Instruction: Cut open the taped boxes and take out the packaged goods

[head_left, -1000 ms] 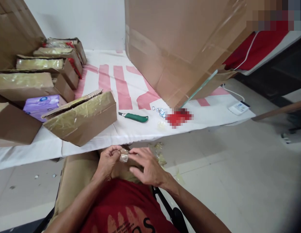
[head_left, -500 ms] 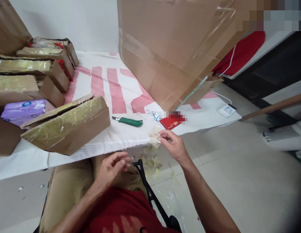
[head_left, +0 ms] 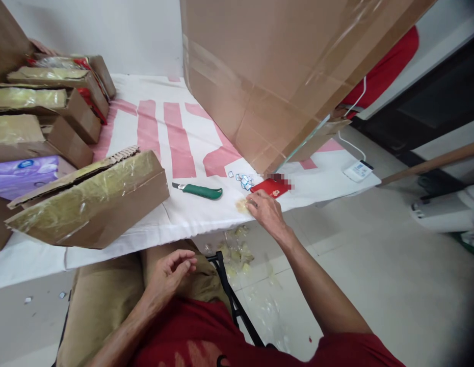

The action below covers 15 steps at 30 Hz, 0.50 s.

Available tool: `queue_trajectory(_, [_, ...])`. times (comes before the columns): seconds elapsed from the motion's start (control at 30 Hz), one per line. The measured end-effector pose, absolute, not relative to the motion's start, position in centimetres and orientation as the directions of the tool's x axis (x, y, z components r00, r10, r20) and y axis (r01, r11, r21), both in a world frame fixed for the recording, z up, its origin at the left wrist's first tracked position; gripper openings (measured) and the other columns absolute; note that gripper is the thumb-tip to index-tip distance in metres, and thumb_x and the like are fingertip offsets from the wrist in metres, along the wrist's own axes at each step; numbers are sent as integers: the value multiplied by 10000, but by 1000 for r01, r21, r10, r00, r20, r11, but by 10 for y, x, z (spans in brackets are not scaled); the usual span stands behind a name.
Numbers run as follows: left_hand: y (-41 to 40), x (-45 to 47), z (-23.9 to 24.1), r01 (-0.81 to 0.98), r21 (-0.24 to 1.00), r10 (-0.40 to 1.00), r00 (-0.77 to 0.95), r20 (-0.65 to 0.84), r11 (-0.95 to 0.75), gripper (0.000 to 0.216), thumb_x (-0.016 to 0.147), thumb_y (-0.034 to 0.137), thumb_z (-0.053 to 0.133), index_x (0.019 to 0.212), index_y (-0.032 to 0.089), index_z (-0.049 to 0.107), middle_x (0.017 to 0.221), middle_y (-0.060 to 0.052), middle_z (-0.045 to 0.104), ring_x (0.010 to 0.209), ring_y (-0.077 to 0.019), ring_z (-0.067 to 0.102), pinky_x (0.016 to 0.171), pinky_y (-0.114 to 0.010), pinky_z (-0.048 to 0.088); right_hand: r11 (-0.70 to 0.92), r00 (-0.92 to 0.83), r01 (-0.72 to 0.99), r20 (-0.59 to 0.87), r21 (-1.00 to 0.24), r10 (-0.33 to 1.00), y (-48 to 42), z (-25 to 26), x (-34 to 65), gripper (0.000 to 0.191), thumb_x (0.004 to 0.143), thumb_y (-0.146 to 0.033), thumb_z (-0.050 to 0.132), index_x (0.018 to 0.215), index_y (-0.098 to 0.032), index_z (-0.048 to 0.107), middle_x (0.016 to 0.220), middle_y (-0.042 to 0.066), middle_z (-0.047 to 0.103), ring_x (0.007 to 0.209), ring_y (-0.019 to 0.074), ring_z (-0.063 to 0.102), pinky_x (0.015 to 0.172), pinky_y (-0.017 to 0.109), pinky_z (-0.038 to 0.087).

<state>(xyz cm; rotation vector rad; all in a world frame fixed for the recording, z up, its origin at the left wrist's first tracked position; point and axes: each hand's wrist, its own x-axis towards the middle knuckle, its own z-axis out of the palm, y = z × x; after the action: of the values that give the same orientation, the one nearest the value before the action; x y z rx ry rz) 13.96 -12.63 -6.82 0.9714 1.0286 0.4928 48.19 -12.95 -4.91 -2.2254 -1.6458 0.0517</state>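
My right hand (head_left: 266,214) is at the front edge of the table, closed in a pinch on a crumpled piece of yellowish packing tape (head_left: 242,205). Just beyond its fingers lie a red booklet or packet (head_left: 271,188) and several small white pieces with blue edges (head_left: 245,181). Over my lap hovers my left hand (head_left: 172,272), empty, its fingers loosely curled and apart. A green utility knife (head_left: 202,191) rests on the white cloth with a bit of blade out. To its left stands a cardboard box (head_left: 107,209) with yellowish tape along its top edge.
Several taped cardboard boxes (head_left: 74,114) and a purple pack (head_left: 26,173) stand at the left. A big cardboard box (head_left: 252,76) towers at the back. A white device with a cable (head_left: 358,171) sits at the right corner. Scraps of tape (head_left: 237,252) litter the floor.
My right hand has moved slightly forward and left, bringing the tape piece down to the table's edge. My left hand has drawn back a little. The view has shifted slightly.
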Motion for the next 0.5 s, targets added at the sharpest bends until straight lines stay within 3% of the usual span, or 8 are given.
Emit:
queue_trajectory(0.13, [-128, 139, -72, 104, 867, 741, 476, -474, 487, 426, 641, 479, 875, 916, 169, 775, 878, -95, 811, 759, -203, 736, 715, -282, 561, -198, 293, 921, 263, -335, 919, -137, -51, 475, 123, 882, -169, 627, 897, -221, 737, 1054, 83, 728, 960, 243, 667, 834, 335, 479])
queue_trajectory(0.3, [-129, 135, -68, 108, 867, 750, 455, -479, 487, 429, 640, 474, 868, 932, 173, 777, 905, -90, 817, 799, -212, 749, 746, -286, 566, -143, 284, 905, 318, -401, 905, -163, -40, 466, 102, 890, -203, 606, 825, -226, 681, 847, 39, 732, 817, 217, 675, 802, 335, 500])
queue_trajectory(0.43, [-129, 131, -68, 110, 872, 757, 453, -471, 477, 425, 641, 462, 865, 934, 167, 776, 906, -95, 817, 810, -221, 757, 755, -292, 567, -135, 413, 764, 317, -631, 854, -205, -31, 468, 122, 901, -335, 633, 845, -235, 674, 794, 17, 728, 716, 190, 659, 731, 324, 533])
queue_trajectory(0.5, [-129, 130, -69, 116, 871, 753, 458, -474, 478, 425, 644, 459, 862, 939, 166, 777, 906, -98, 818, 814, -226, 759, 753, -295, 568, -158, 508, 627, 246, -763, 825, -228, -33, 470, 169, 853, -396, 704, 889, -233, 681, 786, 17, 731, 710, 187, 663, 708, 324, 544])
